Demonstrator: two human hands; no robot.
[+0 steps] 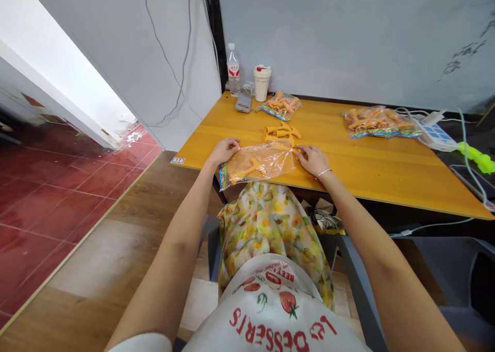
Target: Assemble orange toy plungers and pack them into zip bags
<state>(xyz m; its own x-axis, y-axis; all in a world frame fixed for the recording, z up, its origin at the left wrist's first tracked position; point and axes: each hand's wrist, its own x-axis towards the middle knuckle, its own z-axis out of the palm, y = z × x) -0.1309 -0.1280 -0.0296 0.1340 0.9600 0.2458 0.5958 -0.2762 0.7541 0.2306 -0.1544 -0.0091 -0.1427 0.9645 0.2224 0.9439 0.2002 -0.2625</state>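
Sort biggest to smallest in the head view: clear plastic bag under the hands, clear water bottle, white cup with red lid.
Clear plastic bag, though nearest the camera; then clear water bottle and white cup with red lid, too alike to rank.

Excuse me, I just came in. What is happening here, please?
A seated person has both hands on a clear plastic bag holding orange plastic pieces, the left hand and the right hand at either side. It lies on a yellow table. Loose orange pieces sit just beyond, with two filled bags further back.
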